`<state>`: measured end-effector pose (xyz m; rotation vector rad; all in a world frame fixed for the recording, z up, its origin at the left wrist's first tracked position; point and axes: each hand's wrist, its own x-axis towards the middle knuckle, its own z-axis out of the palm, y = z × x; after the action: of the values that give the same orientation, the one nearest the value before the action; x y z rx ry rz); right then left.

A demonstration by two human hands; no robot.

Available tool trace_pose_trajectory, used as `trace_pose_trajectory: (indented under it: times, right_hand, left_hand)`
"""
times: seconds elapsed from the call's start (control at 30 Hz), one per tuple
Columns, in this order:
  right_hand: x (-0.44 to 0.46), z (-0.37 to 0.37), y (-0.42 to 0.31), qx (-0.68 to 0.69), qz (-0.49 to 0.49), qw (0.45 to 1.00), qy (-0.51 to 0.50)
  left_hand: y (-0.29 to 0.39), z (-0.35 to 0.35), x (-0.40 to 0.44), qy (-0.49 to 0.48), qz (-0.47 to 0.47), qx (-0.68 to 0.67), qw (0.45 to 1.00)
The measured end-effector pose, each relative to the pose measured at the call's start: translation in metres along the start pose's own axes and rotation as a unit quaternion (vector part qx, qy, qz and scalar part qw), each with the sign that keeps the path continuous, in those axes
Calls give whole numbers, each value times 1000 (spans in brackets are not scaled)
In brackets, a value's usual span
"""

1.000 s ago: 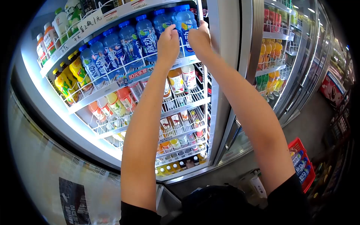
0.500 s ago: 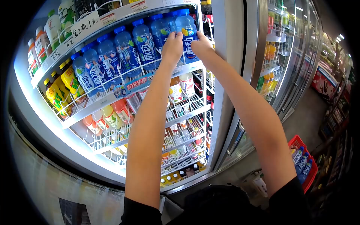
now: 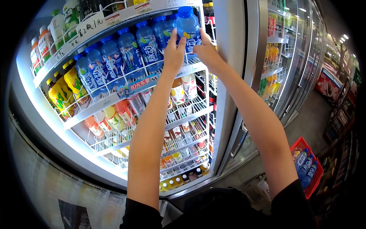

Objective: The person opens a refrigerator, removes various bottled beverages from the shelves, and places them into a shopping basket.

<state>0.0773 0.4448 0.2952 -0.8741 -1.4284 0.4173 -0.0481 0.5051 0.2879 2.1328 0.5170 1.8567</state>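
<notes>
A blue drink bottle (image 3: pixel 188 23) with a blue cap is upright at the right end of the wire fridge shelf (image 3: pixel 91 106). My left hand (image 3: pixel 175 53) grips it from the left, thumb and fingers against its side. My right hand (image 3: pixel 207 51) holds the same bottle from the right, its fingers partly behind the label. More blue bottles (image 3: pixel 148 44) of the same kind stand in a row to the left. The bottle's lower part is partly hidden by my hands.
Yellow bottles (image 3: pixel 59 97) stand at the shelf's left end, and other drinks fill the racks below. A metal door frame (image 3: pixel 232 76) rises close on the right. On the floor, a red basket (image 3: pixel 319 168) holds several bottles.
The bottle between my hands has risen and come nearer, its cap now larger and higher. Both hands have stayed around it and shifted slightly.
</notes>
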Motion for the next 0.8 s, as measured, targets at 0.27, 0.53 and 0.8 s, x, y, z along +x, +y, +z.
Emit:
trace_pose_trajectory:
  times: [0.27, 0.53, 0.8]
  right_hand:
    - [-15, -2, 27, 78, -75, 994, -28]
    - [-31, 0, 15, 50, -177, 983, -8]
    - [-51, -7, -15, 14, -233, 967, -102]
  left_hand:
    - [24, 6, -12, 14, 82, 64, 994]
    - [31, 6, -22, 49, 93, -37, 994]
    - [75, -39, -37, 92, 139, 81, 983]
